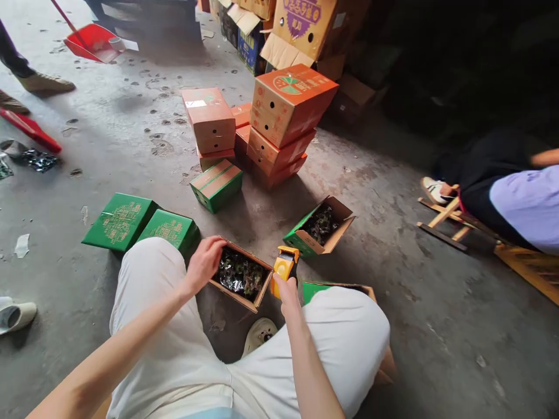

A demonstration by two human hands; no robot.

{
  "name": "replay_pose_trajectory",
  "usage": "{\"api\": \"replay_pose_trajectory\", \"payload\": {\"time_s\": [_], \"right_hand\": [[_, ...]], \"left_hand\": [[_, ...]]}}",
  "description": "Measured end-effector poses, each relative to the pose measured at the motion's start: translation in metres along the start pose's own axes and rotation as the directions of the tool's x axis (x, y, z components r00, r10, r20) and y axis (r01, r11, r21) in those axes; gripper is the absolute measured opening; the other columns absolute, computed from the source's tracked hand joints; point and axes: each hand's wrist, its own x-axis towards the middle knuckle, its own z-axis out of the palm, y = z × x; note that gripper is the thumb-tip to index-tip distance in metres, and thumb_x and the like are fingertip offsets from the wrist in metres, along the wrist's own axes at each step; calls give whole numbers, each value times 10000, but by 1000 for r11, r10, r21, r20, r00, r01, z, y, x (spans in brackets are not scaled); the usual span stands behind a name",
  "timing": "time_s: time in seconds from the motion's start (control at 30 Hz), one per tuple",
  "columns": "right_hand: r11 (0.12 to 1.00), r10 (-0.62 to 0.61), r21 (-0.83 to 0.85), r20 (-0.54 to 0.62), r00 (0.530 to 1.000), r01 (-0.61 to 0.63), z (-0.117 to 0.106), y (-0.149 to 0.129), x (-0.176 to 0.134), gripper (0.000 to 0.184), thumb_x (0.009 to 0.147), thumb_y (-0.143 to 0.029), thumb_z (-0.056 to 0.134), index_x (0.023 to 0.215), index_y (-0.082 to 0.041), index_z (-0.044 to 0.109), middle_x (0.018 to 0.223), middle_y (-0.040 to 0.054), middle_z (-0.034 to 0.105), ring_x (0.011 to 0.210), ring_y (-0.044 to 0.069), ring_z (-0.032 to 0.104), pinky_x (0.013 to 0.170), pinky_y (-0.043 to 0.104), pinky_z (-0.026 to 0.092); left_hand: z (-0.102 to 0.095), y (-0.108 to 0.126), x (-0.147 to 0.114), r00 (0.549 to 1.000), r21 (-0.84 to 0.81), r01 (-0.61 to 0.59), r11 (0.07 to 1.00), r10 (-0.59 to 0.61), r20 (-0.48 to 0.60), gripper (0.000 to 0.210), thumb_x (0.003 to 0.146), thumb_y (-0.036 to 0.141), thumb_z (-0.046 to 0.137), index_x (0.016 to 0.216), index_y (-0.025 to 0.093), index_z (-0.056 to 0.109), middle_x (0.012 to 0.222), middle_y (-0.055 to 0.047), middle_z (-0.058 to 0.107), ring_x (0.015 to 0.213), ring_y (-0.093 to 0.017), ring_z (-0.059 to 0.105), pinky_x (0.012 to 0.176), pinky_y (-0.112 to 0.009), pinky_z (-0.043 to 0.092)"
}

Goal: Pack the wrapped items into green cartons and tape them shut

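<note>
Between my knees is an open cardboard box [263, 289] with shiny dark plastic and dark leafy contents [240, 272] inside. My left hand [204, 265] is closed on the box's left rim, its fingers bent over the edge. In my right hand [287, 294] is a yellow tape dispenser [283, 265], upright beside the box's right end. Another open green box [305, 240], with similar dark contents, stands tilted farther right. A green box [317, 289] is partly hidden behind my right knee.
Closed green boxes [120, 221] sit by my left knee. Ahead are a small green-and-brown box [217, 181] and stacked orange boxes [290, 102]. A person [524, 192] sits at the right on a wooden seat. Upper left, a red dustpan [94, 43] is near another person's foot [43, 83].
</note>
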Motion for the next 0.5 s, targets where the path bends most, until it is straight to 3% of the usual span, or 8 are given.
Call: {"api": "replay_pose_trajectory", "payload": {"time_s": [0.03,0.1,0.17,0.3,0.43,0.5], "right_hand": [[999,32,-23,-11,999,-32,2,-2,0,440,613,-469,788,945,-206,672,924,115,764,929,325,727,739,362,563],[995,91,-48,-14,996,-92,5,-6,-1,441,640,-505,767,944,-203,662,973,128,767,948,315,727,730,346,560],[993,106,-52,-15,994,-107,7,-8,0,445,651,-529,761,931,-197,661,995,139,767,962,307,725,717,333,554],[991,131,10,21,991,-131,8,-7,2,440,641,-540,777,886,-190,670,964,129,770,963,296,726,699,320,547],[989,133,54,23,991,-134,9,-3,6,432,626,-526,799,847,-180,666,914,112,766,910,287,729,683,316,544],[996,77,43,21,997,-77,9,-1,8,439,629,-531,798,849,-169,684,882,111,765,887,291,729,681,323,544]], "left_hand": [[7,10,0,987,-31,-108,994,111,121,449,1019,194,420,1422,271,603,1440,-78,628,1331,-209,590,1150,-344,474],[28,26,-1,893,-69,-253,965,260,367,490,986,150,443,1436,262,602,1426,-81,650,1352,-204,586,1171,-341,463],[50,33,-1,823,-11,-303,953,267,500,461,988,169,453,1422,173,609,1485,-148,609,1417,-249,542,1209,-400,422],[74,27,-3,808,93,-294,951,195,556,518,972,156,456,1478,74,529,1583,-236,483,1424,-304,535,1182,-432,428],[72,24,6,846,143,-216,966,111,522,534,965,84,402,1485,129,512,1470,-201,591,1265,-280,646,1064,-413,510],[68,27,16,857,184,-174,967,57,511,471,1002,106,371,1431,158,557,1383,-180,636,1169,-266,682,996,-402,540]]}}
